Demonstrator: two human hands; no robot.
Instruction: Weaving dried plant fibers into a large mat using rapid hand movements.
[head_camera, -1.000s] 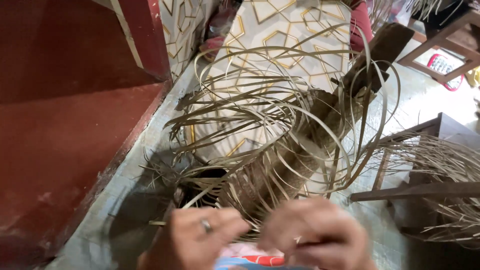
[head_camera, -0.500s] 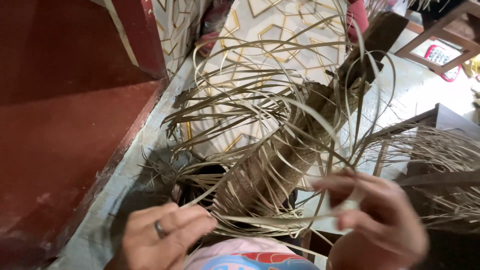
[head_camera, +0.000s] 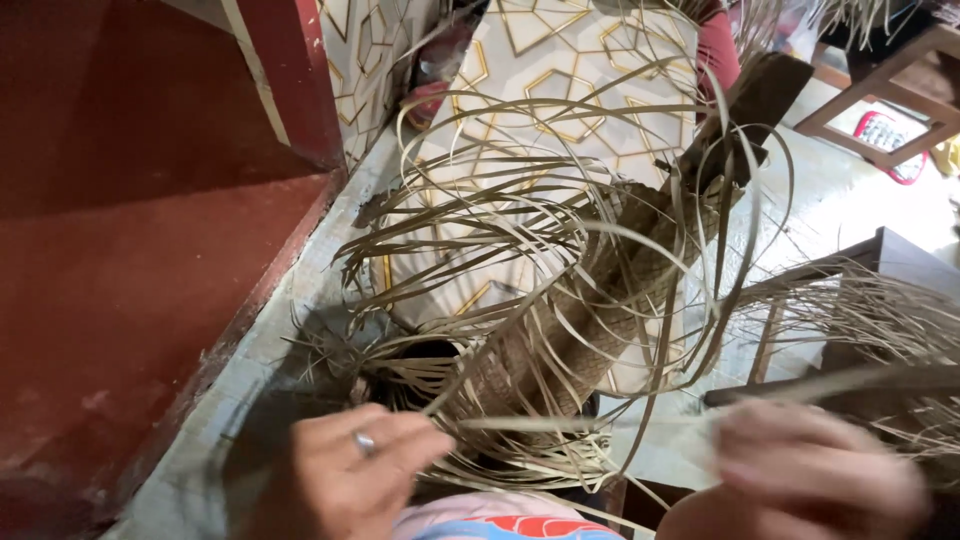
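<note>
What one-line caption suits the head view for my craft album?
Two bare hands, left hand and blurred right hand, pull a pale flat strip beside a long woven straw tube.

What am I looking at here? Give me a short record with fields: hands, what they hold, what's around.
left hand: left hand, ring on one finger, fingers pinching a thin strip
right hand: right hand, blurred, at the strip's other end; grip unclear
work: woven tube of flat straw, loose strands curling out
behind: patterned panel, white with gold lines
left side: red wall
right side: wooden frame draped with straw
</note>
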